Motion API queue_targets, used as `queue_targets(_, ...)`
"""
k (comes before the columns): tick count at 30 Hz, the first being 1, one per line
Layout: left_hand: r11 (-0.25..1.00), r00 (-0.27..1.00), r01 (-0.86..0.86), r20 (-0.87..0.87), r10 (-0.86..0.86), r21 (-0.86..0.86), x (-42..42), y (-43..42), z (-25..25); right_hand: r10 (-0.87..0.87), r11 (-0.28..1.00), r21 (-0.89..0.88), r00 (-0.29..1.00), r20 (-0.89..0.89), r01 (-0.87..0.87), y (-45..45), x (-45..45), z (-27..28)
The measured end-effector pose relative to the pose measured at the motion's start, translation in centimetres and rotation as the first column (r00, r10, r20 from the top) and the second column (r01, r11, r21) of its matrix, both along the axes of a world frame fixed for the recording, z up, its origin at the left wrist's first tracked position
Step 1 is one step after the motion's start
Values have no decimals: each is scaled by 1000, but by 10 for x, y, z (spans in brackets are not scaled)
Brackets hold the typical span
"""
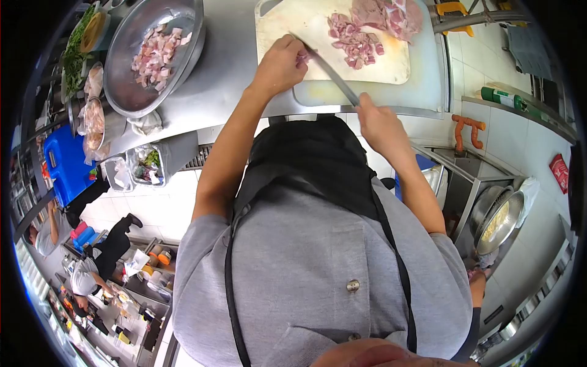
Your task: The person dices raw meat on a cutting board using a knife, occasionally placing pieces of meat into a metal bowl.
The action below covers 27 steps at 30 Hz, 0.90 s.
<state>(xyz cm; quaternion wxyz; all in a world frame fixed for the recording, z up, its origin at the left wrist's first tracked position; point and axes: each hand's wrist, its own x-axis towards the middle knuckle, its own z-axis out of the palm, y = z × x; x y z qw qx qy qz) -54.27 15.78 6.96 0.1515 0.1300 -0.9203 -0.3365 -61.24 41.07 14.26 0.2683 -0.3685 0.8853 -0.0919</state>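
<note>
My right hand (379, 122) is wrapped round the handle of a long knife (335, 77), whose blade slants up and left over the white cutting board (275, 88). Beside the blade near its tip, my left hand (281, 66) is closed on a small piece of meat (302, 57), its fingers bent. To the right on the board lies a pile of cut meat (356, 46), and larger uncut meat (397, 18) rests behind it. Far left of my hands, a big metal bowl (116, 85) holds pale meat chunks (158, 58).
Bagged food (95, 116) and green leaves (76, 58) stand left of the bowl. Below the counter are a bin with scraps (148, 164) and a blue container (66, 165). Other people work at the lower left. Metal bowls (498, 220) stand at the right.
</note>
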Motion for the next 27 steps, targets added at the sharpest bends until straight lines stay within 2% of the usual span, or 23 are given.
queue_targets(2,997,997,74,-15,-74,-12,-3,0,-9,38,989,-140,999,-27,-42,-14,-1,-45)
queue_targets(5,999,1000,22,-2,-22,-35,-2,2,-8,57,982,-182,998,-13,-59,-57,-9,-41)
queue_targets(7,999,1000,8,-21,-9,-50,-1,3,-10,46,979,-196,999,-14,-48,-39,-7,-43)
queue_targets(9,998,998,-19,-55,16,-58,-1,3,-13,13,994,-110,995,94,-3,0,-3,-37)
queue_targets(10,999,998,-17,-62,14,-52,1,5,-14,20,994,-107,996,90,-11,15,1,-28)
queue_targets(12,998,997,-22,-79,18,-54,-1,3,-13,-30,999,44,999,26,29,33,3,-13)
queue_targets(15,999,998,-11,-58,9,-35,2,3,-13,-97,995,7,995,0,97,35,-10,-20)
queue_targets(17,996,996,-20,-82,27,83,5,2,-10,-78,997,-22,997,-23,78,32,-11,-15)
queue_targets(18,996,997,-18,-78,25,85,9,1,-8,-89,995,-55,995,-44,86,27,-6,-10)
queue_targets(20,987,983,-100,-141,117,123,12,-4,0,-110,991,-89,992,-67,104,15,3,-8)
queue_targets(22,984,983,-128,-116,143,128,19,-9,13,-95,986,-142,993,-62,86,5,12,-9)
queue_targets(24,978,980,-165,-87,177,131,22,-10,15,-107,986,-127,994,0,106,-5,20,-8)
queue_targets(26,995,992,-69,-102,77,75,19,-9,12,-90,991,-89,993,74,96,-13,27,-4)
queue_targets(27,994,991,-72,-103,80,77,15,-8,7,-87,992,-88,994,73,93,-14,29,-5)
